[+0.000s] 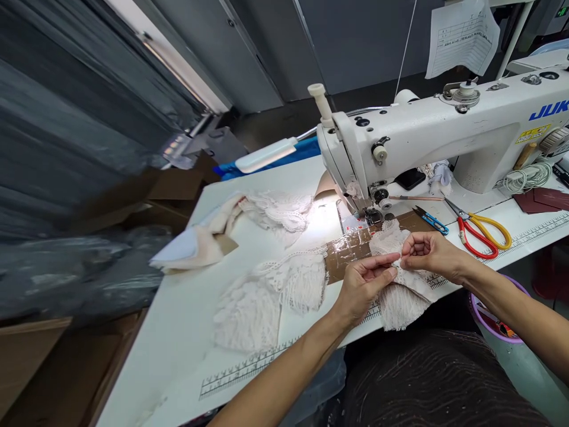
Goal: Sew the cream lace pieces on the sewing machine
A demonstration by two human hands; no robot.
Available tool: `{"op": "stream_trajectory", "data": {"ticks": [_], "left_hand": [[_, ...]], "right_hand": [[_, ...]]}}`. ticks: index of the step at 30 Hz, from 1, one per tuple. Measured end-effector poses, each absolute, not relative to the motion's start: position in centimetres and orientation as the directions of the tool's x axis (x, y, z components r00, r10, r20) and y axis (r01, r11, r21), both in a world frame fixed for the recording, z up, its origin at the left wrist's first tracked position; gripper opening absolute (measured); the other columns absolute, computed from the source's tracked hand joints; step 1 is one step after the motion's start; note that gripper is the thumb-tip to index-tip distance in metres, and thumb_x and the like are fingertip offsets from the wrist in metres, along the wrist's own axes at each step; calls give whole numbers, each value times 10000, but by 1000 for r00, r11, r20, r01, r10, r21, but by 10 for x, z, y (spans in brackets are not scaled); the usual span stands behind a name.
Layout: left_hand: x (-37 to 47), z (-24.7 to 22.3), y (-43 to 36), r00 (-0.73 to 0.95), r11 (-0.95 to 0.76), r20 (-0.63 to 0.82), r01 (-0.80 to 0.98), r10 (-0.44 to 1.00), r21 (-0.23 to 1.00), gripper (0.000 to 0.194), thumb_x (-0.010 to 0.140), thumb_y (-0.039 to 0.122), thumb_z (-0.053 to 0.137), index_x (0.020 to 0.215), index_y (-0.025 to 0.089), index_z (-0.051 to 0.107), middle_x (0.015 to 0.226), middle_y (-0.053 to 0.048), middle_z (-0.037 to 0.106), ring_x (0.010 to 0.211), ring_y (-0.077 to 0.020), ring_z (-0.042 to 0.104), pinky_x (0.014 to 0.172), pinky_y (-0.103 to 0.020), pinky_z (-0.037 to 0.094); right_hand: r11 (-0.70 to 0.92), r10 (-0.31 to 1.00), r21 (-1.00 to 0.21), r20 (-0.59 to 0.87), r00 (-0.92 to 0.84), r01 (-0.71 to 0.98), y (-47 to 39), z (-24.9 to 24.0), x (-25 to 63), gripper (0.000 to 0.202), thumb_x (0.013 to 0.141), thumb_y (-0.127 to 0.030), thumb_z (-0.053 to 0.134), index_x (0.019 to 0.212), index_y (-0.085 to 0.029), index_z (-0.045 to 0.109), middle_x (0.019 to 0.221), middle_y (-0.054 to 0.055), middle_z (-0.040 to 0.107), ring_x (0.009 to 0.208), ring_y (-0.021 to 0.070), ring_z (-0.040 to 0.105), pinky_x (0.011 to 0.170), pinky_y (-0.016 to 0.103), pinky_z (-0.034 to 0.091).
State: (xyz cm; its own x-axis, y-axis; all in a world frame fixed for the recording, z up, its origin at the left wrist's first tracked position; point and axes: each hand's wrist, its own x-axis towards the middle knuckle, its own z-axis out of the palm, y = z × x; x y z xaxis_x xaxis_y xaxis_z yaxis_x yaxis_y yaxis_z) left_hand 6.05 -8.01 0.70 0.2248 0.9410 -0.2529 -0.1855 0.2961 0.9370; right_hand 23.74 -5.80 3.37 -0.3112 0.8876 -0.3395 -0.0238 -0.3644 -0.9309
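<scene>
A cream fringed lace piece (404, 305) hangs over the table's front edge, pinched between both hands. My left hand (367, 281) grips it from the left with thumb and forefinger closed. Close beside it, my right hand (427, 255) pinches the same piece, fingertips almost meeting the left ones. What lies right at the fingertips is too small to make out. Just behind the hands stands the white sewing machine (427, 136), its presser foot (372, 214) over the lit needle plate. More cream lace pieces (271, 296) lie on the table to the left.
Red-and-yellow-handled scissors (482, 231) and blue thread snips (431, 219) lie right of the hands. Brown tape (349, 258) covers part of the white table (178, 344). A purple-rimmed bin (502, 338) stands below at right. Cardboard boxes (35, 362) are at the left.
</scene>
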Motion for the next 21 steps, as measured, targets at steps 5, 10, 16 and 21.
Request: {"op": "stream_trajectory", "data": {"ticks": [5, 10, 16, 21], "left_hand": [[61, 7, -82, 244, 279, -235, -169, 941, 945, 446, 566, 407, 905, 921, 158, 804, 824, -80, 772, 704, -154, 680, 687, -255, 557], [63, 8, -83, 196, 199, -177, -101, 964, 975, 394, 640, 456, 865, 878, 147, 804, 889, -102, 777, 803, -197, 701, 734, -278, 564], [61, 10, -84, 213, 118, -116, 3, 970, 993, 361, 705, 455, 819, 877, 139, 791, 829, -87, 771, 722, -176, 691, 641, -249, 561], [63, 12, -84, 229, 53, -67, 67, 971, 996, 350, 737, 453, 791, 883, 135, 785, 813, -89, 772, 727, -190, 712, 641, -250, 577]], "right_hand": [[-281, 916, -959, -258, -308, -29, -63, 34, 238, 304, 527, -297, 798, 666, -187, 551, 596, -66, 550, 567, 66, 480, 548, 221, 390], [-183, 934, -983, -167, -316, -20, -73, 32, 235, 323, 587, -345, 800, 698, -197, 536, 622, -60, 545, 570, 77, 482, 545, 228, 402], [-11, 953, -993, -47, -299, 120, -81, 34, 237, 128, 725, -292, 646, 738, -194, 564, 671, -29, 571, 593, 96, 500, 556, 240, 426], [255, 950, -904, 167, -266, 342, -94, 31, 241, 76, 831, -197, 560, 818, -191, 634, 747, 21, 671, 671, 138, 606, 647, 274, 493]]}}
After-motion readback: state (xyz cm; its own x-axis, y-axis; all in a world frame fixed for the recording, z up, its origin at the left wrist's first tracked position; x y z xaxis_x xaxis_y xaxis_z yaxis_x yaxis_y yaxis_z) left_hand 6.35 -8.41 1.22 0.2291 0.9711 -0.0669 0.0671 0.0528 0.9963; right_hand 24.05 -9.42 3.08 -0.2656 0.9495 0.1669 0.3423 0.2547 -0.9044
